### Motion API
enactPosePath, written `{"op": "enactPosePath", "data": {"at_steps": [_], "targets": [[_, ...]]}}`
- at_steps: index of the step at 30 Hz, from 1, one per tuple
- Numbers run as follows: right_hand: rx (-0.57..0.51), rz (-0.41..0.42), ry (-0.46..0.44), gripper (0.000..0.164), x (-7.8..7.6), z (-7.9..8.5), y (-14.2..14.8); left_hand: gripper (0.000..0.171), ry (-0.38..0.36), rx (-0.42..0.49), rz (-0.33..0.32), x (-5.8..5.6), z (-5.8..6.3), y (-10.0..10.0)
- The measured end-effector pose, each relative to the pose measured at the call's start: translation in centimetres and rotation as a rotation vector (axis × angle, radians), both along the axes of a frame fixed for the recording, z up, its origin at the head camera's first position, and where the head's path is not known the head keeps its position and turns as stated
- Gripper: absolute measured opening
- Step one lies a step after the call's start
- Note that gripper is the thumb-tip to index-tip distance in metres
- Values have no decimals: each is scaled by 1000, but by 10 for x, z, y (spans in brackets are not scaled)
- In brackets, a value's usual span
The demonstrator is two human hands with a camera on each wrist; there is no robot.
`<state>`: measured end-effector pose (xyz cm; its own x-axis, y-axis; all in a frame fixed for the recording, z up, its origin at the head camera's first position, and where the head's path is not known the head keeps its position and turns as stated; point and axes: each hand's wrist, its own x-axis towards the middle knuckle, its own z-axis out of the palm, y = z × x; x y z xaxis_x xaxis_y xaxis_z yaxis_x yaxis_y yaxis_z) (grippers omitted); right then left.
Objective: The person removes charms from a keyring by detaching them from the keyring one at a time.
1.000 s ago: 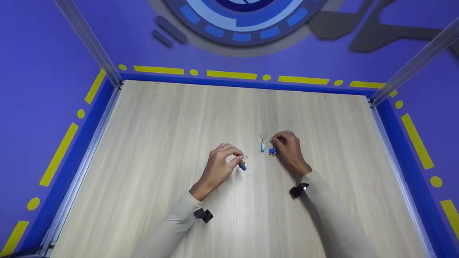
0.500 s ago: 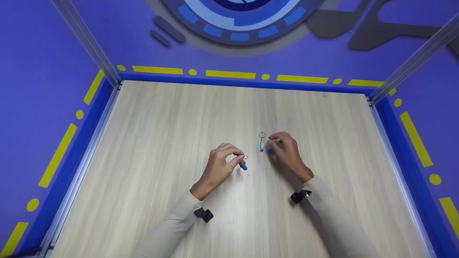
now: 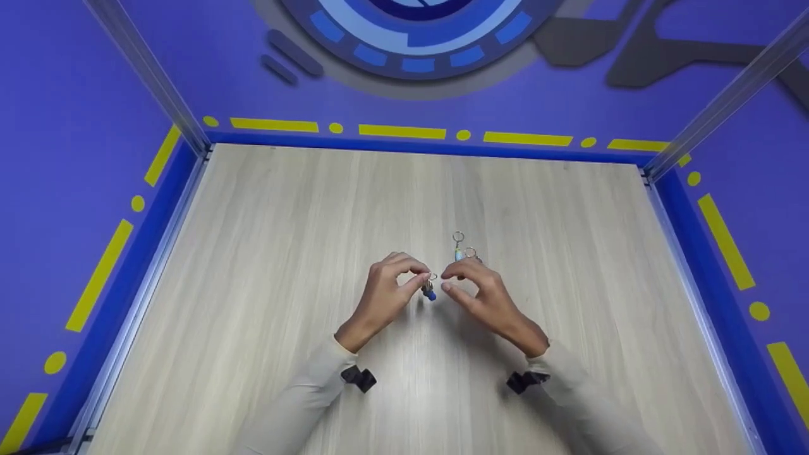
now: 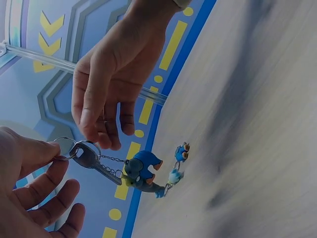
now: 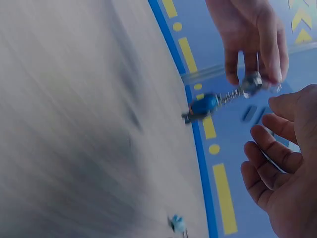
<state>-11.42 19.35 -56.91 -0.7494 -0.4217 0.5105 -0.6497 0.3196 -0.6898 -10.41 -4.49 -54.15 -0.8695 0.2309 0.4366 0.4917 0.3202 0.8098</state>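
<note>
My left hand pinches a split key ring between thumb and forefinger, above the table. From it hang a metal key and chained blue-and-grey figure charms; their overlap hides how many there are. My right hand is just right of the ring, thumb and forefinger spread, nothing between them. Beyond it on the table lie a light-blue charm keychain and a second keychain, its ring showing and the rest behind my right hand. In the left wrist view that second one's blue charm shows.
The pale wood-grain table has blue-purple panels with yellow marks at its back and sides. Metal posts stand at the back corners. Each sleeve bears a black wrist camera.
My right hand has let go of the blue-charm keychain, leaving it beside the light-blue one, and has moved left and nearer to my left hand. The left hand has stayed in place with its ring.
</note>
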Motion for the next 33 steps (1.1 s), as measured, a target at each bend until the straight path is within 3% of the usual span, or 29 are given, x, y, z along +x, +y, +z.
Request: {"op": "enactPosePath", "data": {"at_steps": [5,13,28,33], "targets": [[-32,27,21,20,10,-3,-12,6,-8,17,-4,2,-1,3],[-107,46,5,18,13,-6,-21,7,-38,26,15,5,3,3],[-160,-20,-22,16,13,-2,-11,6,-27,19,-7,3,0,1],[-188,-39,-43,12,15,6,-14,6,-48,-14,-20,4,1,2]]}}
